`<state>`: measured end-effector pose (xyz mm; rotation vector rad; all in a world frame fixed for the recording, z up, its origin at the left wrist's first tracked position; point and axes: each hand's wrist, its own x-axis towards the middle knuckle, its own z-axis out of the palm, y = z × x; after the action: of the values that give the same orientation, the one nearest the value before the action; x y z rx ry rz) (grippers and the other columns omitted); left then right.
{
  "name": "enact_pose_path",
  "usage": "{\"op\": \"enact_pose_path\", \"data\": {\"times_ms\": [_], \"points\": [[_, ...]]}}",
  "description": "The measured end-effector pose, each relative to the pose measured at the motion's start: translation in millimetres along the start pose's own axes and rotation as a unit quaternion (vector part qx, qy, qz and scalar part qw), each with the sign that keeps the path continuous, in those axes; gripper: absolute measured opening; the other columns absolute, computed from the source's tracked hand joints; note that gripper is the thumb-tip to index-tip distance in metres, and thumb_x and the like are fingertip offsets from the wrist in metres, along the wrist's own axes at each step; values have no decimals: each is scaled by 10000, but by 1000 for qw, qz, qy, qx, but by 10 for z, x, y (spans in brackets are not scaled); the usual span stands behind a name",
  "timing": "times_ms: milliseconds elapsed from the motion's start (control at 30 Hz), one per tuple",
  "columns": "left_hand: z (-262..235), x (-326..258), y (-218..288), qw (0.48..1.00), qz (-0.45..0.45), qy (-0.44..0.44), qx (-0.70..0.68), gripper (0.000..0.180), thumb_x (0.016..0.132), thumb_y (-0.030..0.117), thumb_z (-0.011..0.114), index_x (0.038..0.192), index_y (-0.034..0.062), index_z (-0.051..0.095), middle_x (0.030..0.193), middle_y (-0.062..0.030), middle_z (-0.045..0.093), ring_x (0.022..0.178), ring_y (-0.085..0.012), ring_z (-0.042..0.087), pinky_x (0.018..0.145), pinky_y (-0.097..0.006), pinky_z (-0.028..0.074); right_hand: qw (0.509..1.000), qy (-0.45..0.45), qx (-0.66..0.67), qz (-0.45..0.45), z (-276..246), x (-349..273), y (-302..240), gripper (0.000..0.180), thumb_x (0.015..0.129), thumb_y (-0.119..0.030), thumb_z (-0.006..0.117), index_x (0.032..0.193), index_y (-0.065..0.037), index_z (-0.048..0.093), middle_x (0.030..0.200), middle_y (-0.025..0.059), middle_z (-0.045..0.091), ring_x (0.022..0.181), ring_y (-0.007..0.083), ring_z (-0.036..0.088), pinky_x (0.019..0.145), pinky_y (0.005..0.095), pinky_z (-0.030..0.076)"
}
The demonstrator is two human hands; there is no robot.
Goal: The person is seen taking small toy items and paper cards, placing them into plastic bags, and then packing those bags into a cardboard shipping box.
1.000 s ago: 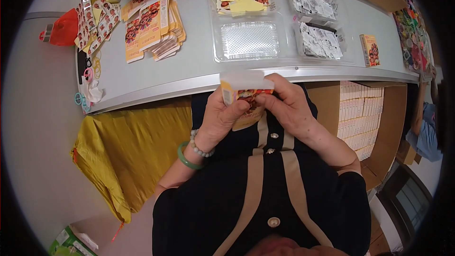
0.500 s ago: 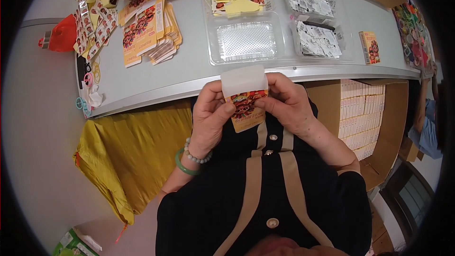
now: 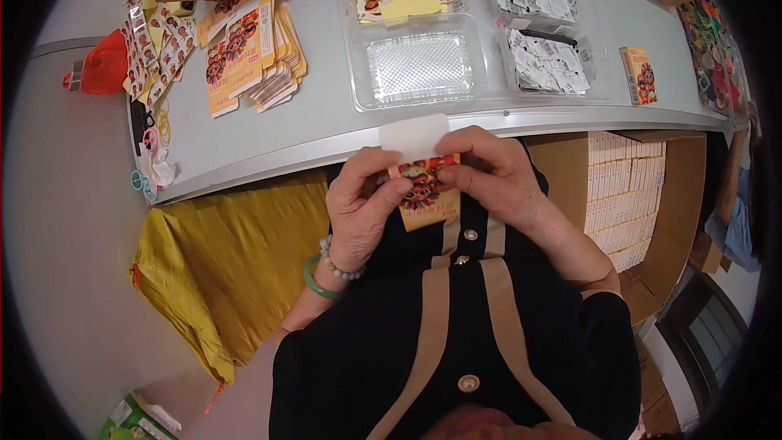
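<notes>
Between both hands, just below the table's front edge, is a small orange-yellow paper box (image 3: 433, 210) printed with colourful cartoon figures. Its white flap (image 3: 414, 132) stands up beyond my fingers. My left hand (image 3: 362, 200) pinches the box's left side, thumb on the printed face. On the other side, my right hand (image 3: 498, 183) grips it, with the thumb on the print and the index finger against the flap's base. The inside of the box is out of sight. A green bangle (image 3: 310, 279) and a bead bracelet circle my left wrist.
On the table lie a stack of flat printed boxes (image 3: 277, 57), clear plastic trays (image 3: 481, 61) with white packets (image 3: 546, 61) and yellow cards, and one standing box (image 3: 640, 75). A carton (image 3: 676, 220) of packed boxes is at right; yellow cloth (image 3: 236, 269) hangs at left.
The white flap has tipped slightly. My fingers have moved from the flap's sides inward onto its base, and the left hand has shifted a little to the right.
</notes>
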<state>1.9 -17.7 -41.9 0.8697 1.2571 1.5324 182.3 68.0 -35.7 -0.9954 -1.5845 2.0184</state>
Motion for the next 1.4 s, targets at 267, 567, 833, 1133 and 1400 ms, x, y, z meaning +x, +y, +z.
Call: {"op": "enact_pose_path", "data": {"times_ms": [267, 567, 833, 1133, 1400], "points": [[-78, 130, 165, 976, -86, -198, 36, 173, 841, -28, 600, 950, 29, 479, 924, -26, 491, 786, -74, 501, 715, -205, 427, 990, -3, 143, 15, 5, 58, -210, 240, 771, 55, 643, 999, 2, 590, 966, 45, 605, 890, 110, 587, 763, 236, 473], [44, 125, 84, 986, -97, -124, -49, 406, 805, -67, 615, 1175, 10, 466, 968, -56, 538, 874, -92, 554, 740, -205, 458, 948, -13, -217, -234, -127, 86, -262, 189, 758, -15, 662, 936, -7, 600, 916, 126, 633, 759, 217, 625, 665, 288, 488], [105, 69, 118, 985, -103, -134, 18, 397, 820, -41, 615, 1193, -11, 486, 1000, -33, 560, 917, -79, 545, 786, -208, 452, 957, -43, -261, -121, -122, 106, -433, 103, 792, -59, 644, 868, -1, 607, 779, 77, 623, 667, 175, 605, 594, 265, 461], [109, 79, 74, 974, -166, -136, -74, 429, 840, -70, 568, 1246, -14, 442, 1063, -58, 556, 989, -110, 548, 853, -233, 469, 969, 15, -226, -103, -80, 35, -416, 120, 819, -14, 590, 935, 2, 614, 795, 108, 638, 674, 237, 619, 619, 281, 481], [112, 89, 99, 971, -182, -120, -95, 421, 807, -74, 604, 1209, -19, 490, 1104, -84, 565, 1002, -133, 556, 867, -250, 466, 926, -26, -322, -196, -142, -71, -418, 284, 798, 22, 590, 1080, -8, 608, 1088, 152, 614, 986, 318, 600, 826, 338, 488]]}}
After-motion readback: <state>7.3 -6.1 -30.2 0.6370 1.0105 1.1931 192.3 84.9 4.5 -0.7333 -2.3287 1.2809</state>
